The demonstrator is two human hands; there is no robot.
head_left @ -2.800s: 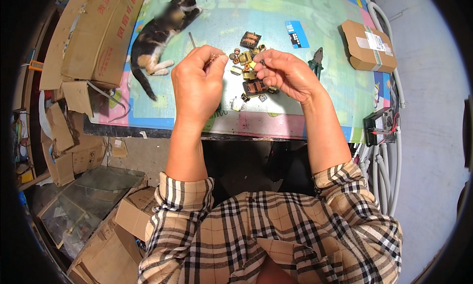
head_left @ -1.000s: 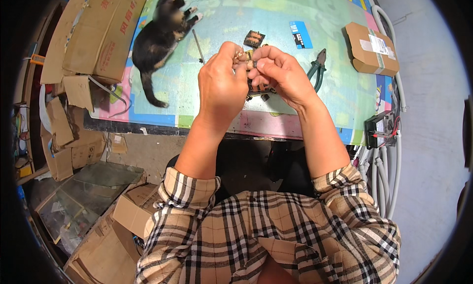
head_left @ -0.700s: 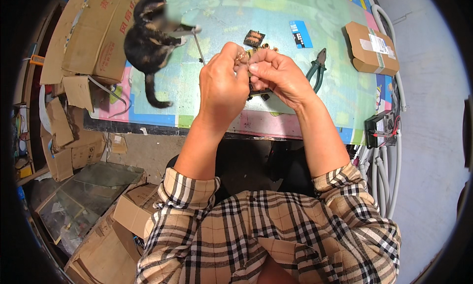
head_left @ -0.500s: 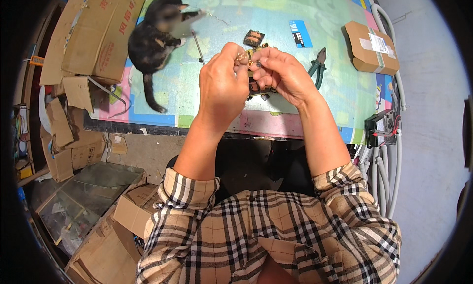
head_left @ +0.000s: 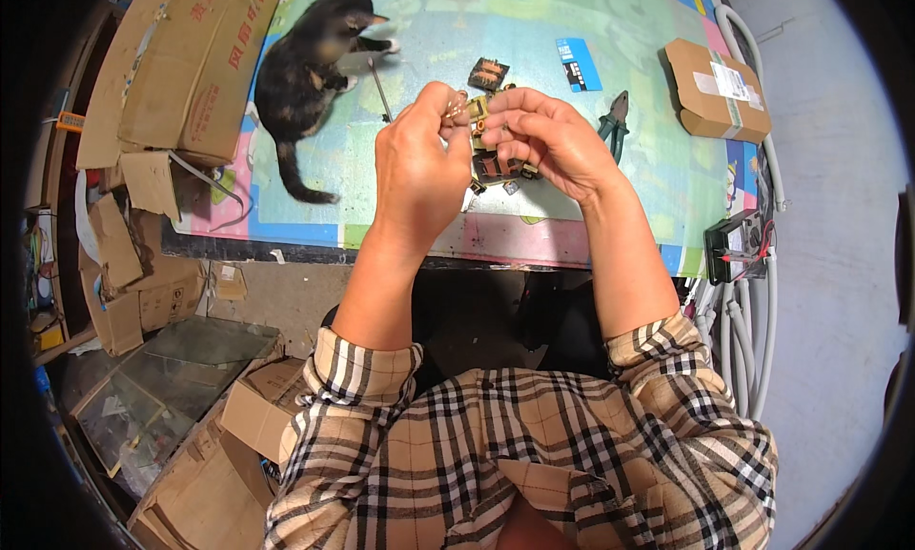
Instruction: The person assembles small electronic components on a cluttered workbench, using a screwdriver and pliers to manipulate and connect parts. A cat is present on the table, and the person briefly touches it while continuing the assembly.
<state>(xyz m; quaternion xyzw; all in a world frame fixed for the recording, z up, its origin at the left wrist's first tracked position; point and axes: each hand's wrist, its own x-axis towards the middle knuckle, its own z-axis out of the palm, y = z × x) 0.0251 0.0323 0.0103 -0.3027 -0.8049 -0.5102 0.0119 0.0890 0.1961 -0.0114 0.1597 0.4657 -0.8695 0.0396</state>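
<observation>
Above the table's near half, my left hand (head_left: pixel 424 159) is closed in a pinch around a bundle of fine copper-coloured wires (head_left: pixel 456 110); part of it is hidden by the fingers. Close beside it, my right hand (head_left: pixel 553 145) has its fingers curled in toward the thumb. Whatever lies between those fingertips is too small to name. Under and between the hands lie yellow and black electronic parts, among them a block with copper windings (head_left: pixel 498 167). A similar copper-wound block (head_left: pixel 489 73) rests just beyond my fingers.
A black cat (head_left: pixel 295 83) sits on the table at left, near a thin screwdriver (head_left: pixel 380 88). To the right are green-handled pliers (head_left: pixel 615 129), a blue card (head_left: pixel 579 65) and a cardboard box (head_left: pixel 710 97). A black meter (head_left: pixel 736 245) hangs at the right edge; a large carton (head_left: pixel 195 73) stands left.
Both hands have shifted slightly apart, the left one moving left, exposing more of the parts beneath. The cat has turned its head, moved its paw, and swung its tail right.
</observation>
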